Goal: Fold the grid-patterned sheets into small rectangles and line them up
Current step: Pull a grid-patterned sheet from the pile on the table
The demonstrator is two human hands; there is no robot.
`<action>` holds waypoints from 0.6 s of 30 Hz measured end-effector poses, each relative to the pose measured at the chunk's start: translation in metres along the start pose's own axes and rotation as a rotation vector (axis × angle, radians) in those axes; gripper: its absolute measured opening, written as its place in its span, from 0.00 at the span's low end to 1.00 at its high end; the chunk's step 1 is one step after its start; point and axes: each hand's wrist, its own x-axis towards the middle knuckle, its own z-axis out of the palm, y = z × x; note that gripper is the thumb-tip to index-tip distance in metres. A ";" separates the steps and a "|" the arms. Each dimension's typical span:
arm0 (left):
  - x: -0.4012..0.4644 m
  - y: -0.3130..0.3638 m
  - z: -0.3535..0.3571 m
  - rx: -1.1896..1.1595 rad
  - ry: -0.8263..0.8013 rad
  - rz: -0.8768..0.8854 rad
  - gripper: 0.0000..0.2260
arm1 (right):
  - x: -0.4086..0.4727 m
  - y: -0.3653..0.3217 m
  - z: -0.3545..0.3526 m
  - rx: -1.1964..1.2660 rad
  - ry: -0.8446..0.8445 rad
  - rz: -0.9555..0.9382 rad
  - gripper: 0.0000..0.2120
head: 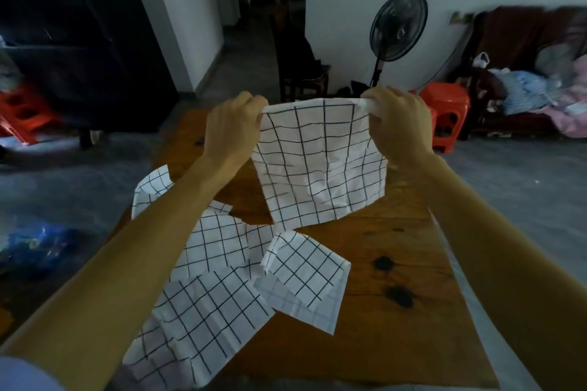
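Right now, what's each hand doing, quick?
Left hand: pinching the top left corner of the raised white black-grid sheet.
Right hand: gripping the same sheet's top right corner.

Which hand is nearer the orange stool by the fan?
Right. The right hand appears just left of the orange stool; the left hand is across the held sheet.
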 end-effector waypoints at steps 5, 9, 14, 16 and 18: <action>-0.038 -0.006 -0.017 -0.034 0.056 0.062 0.15 | -0.046 -0.013 -0.013 0.022 0.029 -0.012 0.11; -0.078 -0.013 -0.014 -0.044 0.001 0.060 0.07 | -0.104 -0.016 -0.017 -0.033 -0.062 0.064 0.11; -0.140 -0.009 0.000 -0.095 -0.223 0.122 0.09 | -0.183 -0.021 -0.026 -0.061 -0.241 0.160 0.13; -0.165 -0.008 0.006 -0.115 -0.319 0.154 0.08 | -0.214 -0.025 -0.029 -0.069 -0.330 0.186 0.13; -0.189 -0.007 0.013 -0.125 -0.405 0.163 0.07 | -0.243 -0.028 -0.029 -0.088 -0.430 0.224 0.12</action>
